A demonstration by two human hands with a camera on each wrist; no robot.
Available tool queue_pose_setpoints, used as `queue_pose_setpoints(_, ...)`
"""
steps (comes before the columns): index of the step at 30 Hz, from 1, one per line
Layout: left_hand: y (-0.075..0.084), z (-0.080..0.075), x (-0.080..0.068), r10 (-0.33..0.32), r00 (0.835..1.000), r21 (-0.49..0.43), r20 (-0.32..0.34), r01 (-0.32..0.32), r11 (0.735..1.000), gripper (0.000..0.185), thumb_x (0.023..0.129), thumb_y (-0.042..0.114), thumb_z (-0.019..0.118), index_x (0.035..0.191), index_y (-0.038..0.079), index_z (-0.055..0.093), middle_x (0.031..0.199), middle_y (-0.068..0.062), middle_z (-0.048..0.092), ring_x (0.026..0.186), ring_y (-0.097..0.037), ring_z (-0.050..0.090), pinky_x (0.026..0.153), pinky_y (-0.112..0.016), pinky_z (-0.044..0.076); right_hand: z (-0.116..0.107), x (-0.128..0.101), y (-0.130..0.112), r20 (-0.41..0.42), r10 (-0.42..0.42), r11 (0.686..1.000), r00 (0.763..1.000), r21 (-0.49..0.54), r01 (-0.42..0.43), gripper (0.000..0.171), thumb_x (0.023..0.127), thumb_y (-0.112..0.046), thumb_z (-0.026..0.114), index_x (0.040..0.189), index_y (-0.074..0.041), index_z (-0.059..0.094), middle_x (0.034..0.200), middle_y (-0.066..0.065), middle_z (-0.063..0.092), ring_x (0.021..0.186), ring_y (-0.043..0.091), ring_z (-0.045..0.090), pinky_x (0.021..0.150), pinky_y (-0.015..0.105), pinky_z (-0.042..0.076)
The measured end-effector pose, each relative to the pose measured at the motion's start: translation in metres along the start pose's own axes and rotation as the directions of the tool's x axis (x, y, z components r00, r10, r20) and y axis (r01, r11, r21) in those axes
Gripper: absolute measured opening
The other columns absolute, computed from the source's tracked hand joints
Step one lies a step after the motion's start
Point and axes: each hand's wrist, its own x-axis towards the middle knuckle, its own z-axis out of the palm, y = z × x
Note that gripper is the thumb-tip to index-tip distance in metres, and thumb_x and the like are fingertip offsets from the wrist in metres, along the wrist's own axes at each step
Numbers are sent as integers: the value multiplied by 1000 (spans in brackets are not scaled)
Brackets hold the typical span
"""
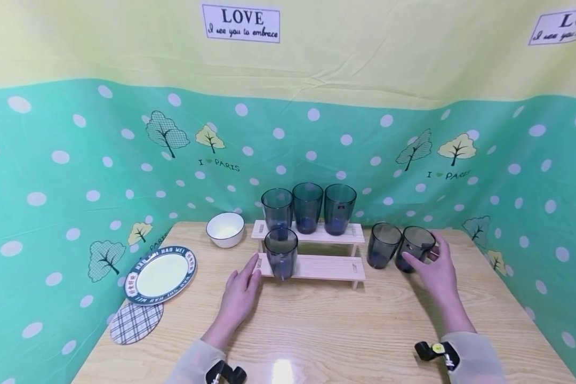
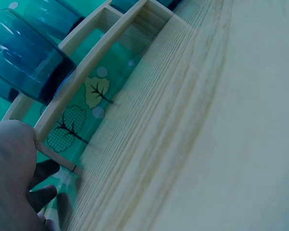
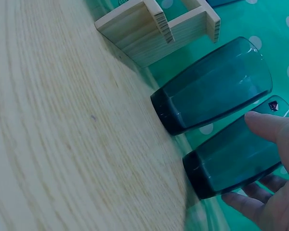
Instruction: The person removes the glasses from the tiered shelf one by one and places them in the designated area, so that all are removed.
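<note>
Only the head view is showing the full layout: bowl [image 1: 226, 232], rimmed plate [image 1: 160, 274] and checked coaster [image 1: 136, 322] are sitting at left, three tumblers [image 1: 308, 208] are standing on the upper shelf of the wooden rack [image 1: 328, 266], one tumbler [image 1: 281, 256] on the lower. Right wrist view is adding the grip: right hand [image 1: 437, 266] is clamping the outer glass tumbler [image 1: 413, 245], thumb on one side, fingers curling under the other. Left wrist view is exposing a rack leg [image 2: 58, 156] beside the left hand [image 1: 241, 290], whose fingers are lying loosely apart, holding nothing; rack contact unclear.

Held tumbler is looking smoky grey from the head, teal from the wrist; see-through, widening upward, dark thick base, small dark label near the rim. It is sitting right of the rack, just beside another tumbler [image 1: 384, 245]; whether its base is touching the surface [image 1: 317, 330], cannot tell.
</note>
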Motion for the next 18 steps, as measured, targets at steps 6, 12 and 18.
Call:
queue_pose_setpoints(6,0,-1,0,-1,1000,-5,5,1,1000,54,120,31,48,170,10,43,166,-12,51,152,-37,51,136,-61,13,2,0,2,13,-24,1000,1000,-2,24,115,99,-44,85,179,-24,6,169,37,33,152,56,41,116,69,46)
queue_pose_setpoints(12,-1,0,1,-4,1000,-2,11,4,1000,54,121,32,47,171,11,42,167,-12,50,152,-37,51,136,-61,13,2,0,2,12,-38,999,999,-5,38,113,101,-40,85,179,-21,6,168,37,34,151,56,42,115,67,48)
queue_pose_setpoints(18,-1,0,1,-3,1000,2,14,3,1000,54,121,32,47,171,11,42,167,-11,50,152,-36,50,136,-60,13,2,0,1,18,-30,1000,999,6,30,112,101,-38,85,179,-21,6,168,37,33,151,56,41,114,65,49)
